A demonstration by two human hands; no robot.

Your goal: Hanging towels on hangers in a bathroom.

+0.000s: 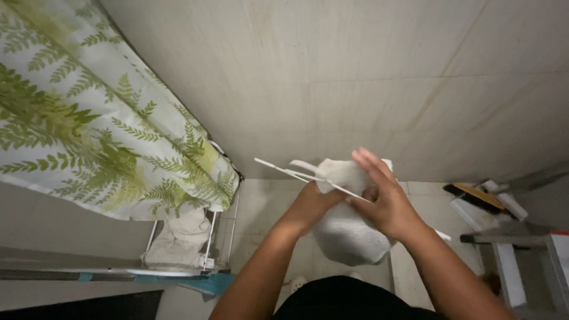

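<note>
In the head view I hold a white cloth garment on a thin white hanger in front of me, over a pale tiled wall. My left hand grips the cloth from below, partly hidden behind it. My right hand lies over the cloth's upper right side, fingers spread along the hanger's bar. The hanger's arm sticks out to the upper left beyond the cloth. The cloth hangs down in a rounded bundle between my forearms.
A white sheet with a green fern print is draped over a white wire drying rack at the left, with a pale cloth hanging below. A brush and a metal stand sit at the right on the tiled floor.
</note>
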